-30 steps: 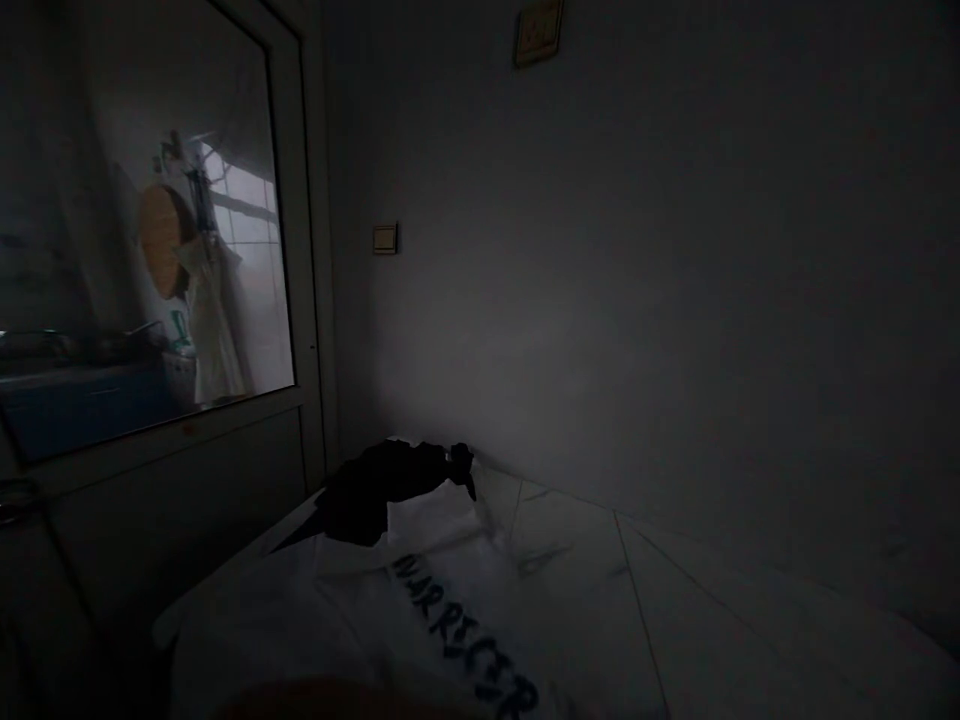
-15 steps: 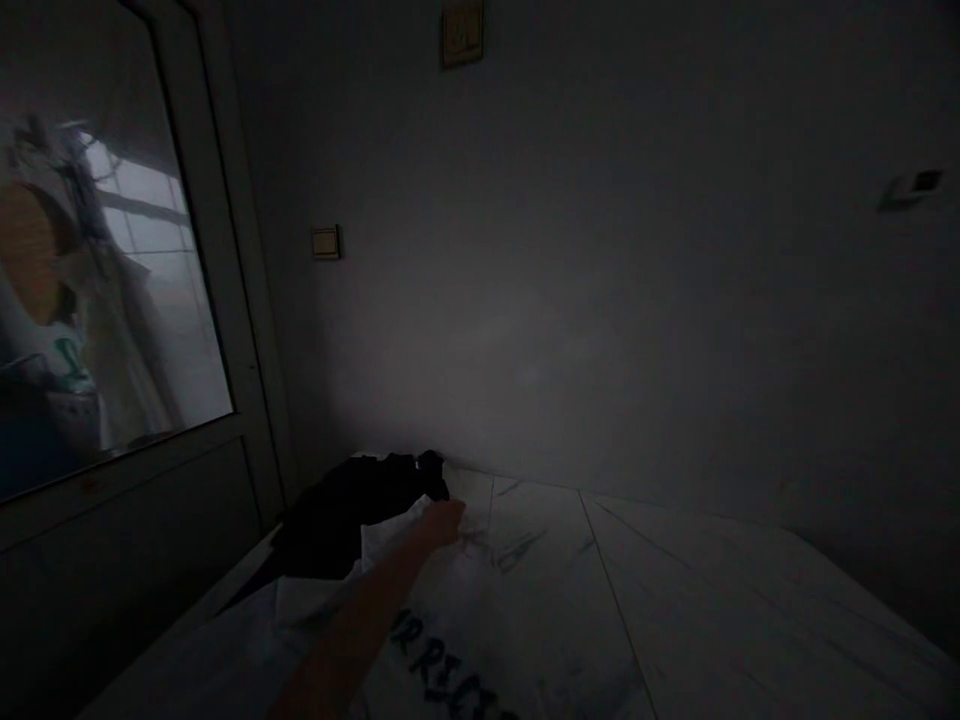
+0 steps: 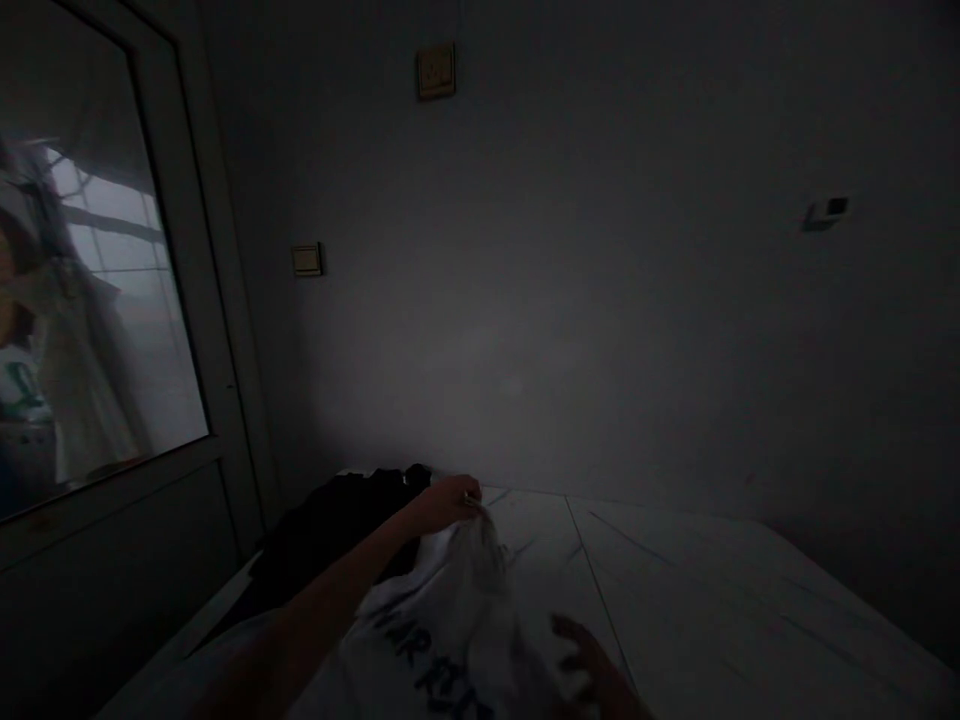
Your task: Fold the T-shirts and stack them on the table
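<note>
My left hand (image 3: 452,500) is closed on the upper edge of a white cloth with dark lettering (image 3: 435,610), which looks like a shirt. The pinched part is lifted, and folds hang down below the fingers. Lower right, my right hand (image 3: 589,665) is beside the cloth with its fingers apart and slightly curled; it appears to hold nothing. Behind my left forearm lies a heap of black cloth (image 3: 322,530). The lower part of the white cloth runs out of view at the bottom.
The white marbled surface (image 3: 675,600) reaches back to a grey wall (image 3: 562,300). A framed glass door (image 3: 217,400) stands at the left. Two switch plates, one a wall switch (image 3: 306,260), and a small thermostat-like box (image 3: 829,210) are on the wall. The room is dim.
My left hand has raised the white cloth's edge and moved slightly right, gathering it into folds. My right hand has come into view at the bottom. The camera view has shifted a little.
</note>
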Action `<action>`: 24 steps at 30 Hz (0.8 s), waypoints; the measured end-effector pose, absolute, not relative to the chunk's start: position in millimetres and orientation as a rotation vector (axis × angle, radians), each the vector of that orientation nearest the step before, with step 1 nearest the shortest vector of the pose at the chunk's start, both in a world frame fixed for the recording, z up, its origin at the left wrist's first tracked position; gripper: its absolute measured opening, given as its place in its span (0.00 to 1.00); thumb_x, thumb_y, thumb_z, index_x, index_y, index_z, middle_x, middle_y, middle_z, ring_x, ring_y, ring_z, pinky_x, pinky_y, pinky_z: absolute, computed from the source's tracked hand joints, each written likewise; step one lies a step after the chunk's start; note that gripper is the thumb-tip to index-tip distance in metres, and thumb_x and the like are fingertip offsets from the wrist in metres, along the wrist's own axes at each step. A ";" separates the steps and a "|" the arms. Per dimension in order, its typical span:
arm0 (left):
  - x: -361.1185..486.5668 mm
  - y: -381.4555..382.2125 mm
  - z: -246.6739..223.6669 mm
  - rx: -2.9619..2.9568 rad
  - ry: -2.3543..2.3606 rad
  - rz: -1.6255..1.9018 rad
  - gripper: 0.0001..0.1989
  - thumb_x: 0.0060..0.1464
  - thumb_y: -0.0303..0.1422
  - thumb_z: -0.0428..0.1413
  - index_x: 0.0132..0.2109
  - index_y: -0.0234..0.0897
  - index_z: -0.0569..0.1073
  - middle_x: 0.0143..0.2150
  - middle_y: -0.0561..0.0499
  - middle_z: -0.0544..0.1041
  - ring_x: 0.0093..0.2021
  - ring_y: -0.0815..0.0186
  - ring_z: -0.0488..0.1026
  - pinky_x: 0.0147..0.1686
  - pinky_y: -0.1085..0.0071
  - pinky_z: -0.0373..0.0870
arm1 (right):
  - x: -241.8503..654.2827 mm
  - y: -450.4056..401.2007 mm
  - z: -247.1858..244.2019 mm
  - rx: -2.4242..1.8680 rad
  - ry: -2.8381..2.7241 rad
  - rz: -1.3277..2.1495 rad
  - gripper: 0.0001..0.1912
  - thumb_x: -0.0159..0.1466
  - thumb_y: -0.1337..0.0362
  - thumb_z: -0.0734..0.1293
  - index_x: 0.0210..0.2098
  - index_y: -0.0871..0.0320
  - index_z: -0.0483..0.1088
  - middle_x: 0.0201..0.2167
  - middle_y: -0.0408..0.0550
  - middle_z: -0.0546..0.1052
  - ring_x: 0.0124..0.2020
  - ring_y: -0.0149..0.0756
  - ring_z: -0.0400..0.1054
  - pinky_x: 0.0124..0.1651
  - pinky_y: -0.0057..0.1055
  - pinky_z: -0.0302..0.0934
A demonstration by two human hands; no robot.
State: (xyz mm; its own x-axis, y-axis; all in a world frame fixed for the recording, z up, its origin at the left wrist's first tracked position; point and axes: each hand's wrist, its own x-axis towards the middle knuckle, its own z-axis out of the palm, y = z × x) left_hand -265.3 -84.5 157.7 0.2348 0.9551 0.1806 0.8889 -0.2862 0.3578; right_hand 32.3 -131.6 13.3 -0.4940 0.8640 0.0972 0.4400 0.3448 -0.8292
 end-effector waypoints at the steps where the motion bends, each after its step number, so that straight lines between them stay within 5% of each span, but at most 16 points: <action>1: -259.7 -86.7 175.4 2.338 1.688 0.557 0.05 0.55 0.28 0.54 0.41 0.37 0.71 0.39 0.55 0.75 0.41 0.68 0.71 0.42 0.75 0.64 | 24.0 -118.9 27.3 -1.074 -2.075 1.021 0.39 0.54 0.60 0.73 0.64 0.46 0.60 0.63 0.52 0.65 0.59 0.50 0.65 0.53 0.45 0.67; 4: -243.3 -92.1 229.5 2.402 1.458 0.629 0.06 0.55 0.32 0.53 0.40 0.37 0.69 0.37 0.55 0.74 0.39 0.68 0.70 0.42 0.73 0.65 | -2.6 -88.2 79.2 -0.794 -2.074 1.016 0.49 0.50 0.54 0.74 0.67 0.56 0.55 0.67 0.60 0.58 0.66 0.51 0.55 0.66 0.48 0.53; 8: -238.6 -93.5 295.2 2.463 1.279 0.787 0.10 0.56 0.38 0.51 0.40 0.37 0.66 0.36 0.54 0.71 0.39 0.67 0.68 0.43 0.71 0.65 | -21.8 -69.3 132.6 -0.659 -2.018 1.448 0.39 0.44 0.46 0.77 0.50 0.61 0.72 0.50 0.58 0.76 0.53 0.55 0.69 0.57 0.51 0.64; 12: -259.9 -90.4 347.4 2.536 1.308 0.885 0.13 0.53 0.42 0.54 0.39 0.37 0.68 0.37 0.52 0.72 0.41 0.64 0.69 0.45 0.69 0.66 | -11.0 -56.3 157.8 -0.550 -1.880 1.624 0.32 0.44 0.48 0.78 0.44 0.59 0.75 0.41 0.53 0.80 0.44 0.51 0.74 0.51 0.49 0.68; 18: -274.1 -90.0 400.8 2.584 1.274 1.065 0.13 0.51 0.41 0.58 0.37 0.36 0.72 0.35 0.52 0.74 0.40 0.65 0.72 0.43 0.70 0.66 | 14.4 -41.9 214.1 -0.183 -1.828 1.699 0.26 0.48 0.52 0.78 0.43 0.57 0.75 0.43 0.51 0.81 0.44 0.46 0.75 0.52 0.43 0.66; 24: -246.1 -90.9 433.6 2.645 1.039 1.346 0.11 0.48 0.38 0.58 0.35 0.35 0.72 0.34 0.52 0.74 0.38 0.66 0.72 0.44 0.70 0.68 | 5.0 -66.9 243.1 -0.367 -1.634 2.033 0.35 0.56 0.31 0.62 0.44 0.54 0.76 0.47 0.51 0.80 0.53 0.48 0.72 0.59 0.46 0.61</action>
State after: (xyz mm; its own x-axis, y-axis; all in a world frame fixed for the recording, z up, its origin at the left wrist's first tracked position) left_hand -246.1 -90.9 433.6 0.4151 0.5549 0.7209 0.5571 -0.7815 0.2808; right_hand 5.0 -66.9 243.1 -0.8373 0.5376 0.1002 -0.2135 -0.1527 -0.9649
